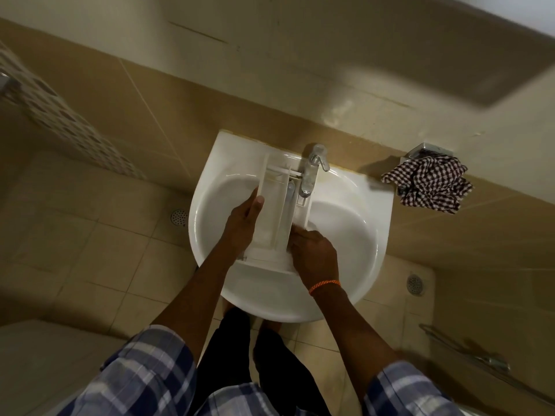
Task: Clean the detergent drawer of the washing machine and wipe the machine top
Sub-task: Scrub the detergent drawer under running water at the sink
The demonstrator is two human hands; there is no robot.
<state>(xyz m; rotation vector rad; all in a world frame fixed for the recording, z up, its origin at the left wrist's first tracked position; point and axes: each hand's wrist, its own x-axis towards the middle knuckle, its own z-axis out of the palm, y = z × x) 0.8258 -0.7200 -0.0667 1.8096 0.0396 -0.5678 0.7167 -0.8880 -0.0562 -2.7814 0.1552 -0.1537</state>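
The white detergent drawer [277, 205] lies lengthwise in the white washbasin [360, 235], its far end under the chrome tap [312, 171]. My left hand [244, 223] grips the drawer's left side wall, thumb along the rim. My right hand [315, 253] holds the drawer's near right corner, fingers curled over the front panel. A checked cloth [429, 184] sits bunched on a holder to the right of the basin. The washing machine is not in view.
Beige tiled wall behind the basin, beige floor tiles below with round drains at left [179, 217] and right [416, 284]. A mosaic strip [69, 121] runs along the left wall. A metal rail [468, 355] is at lower right.
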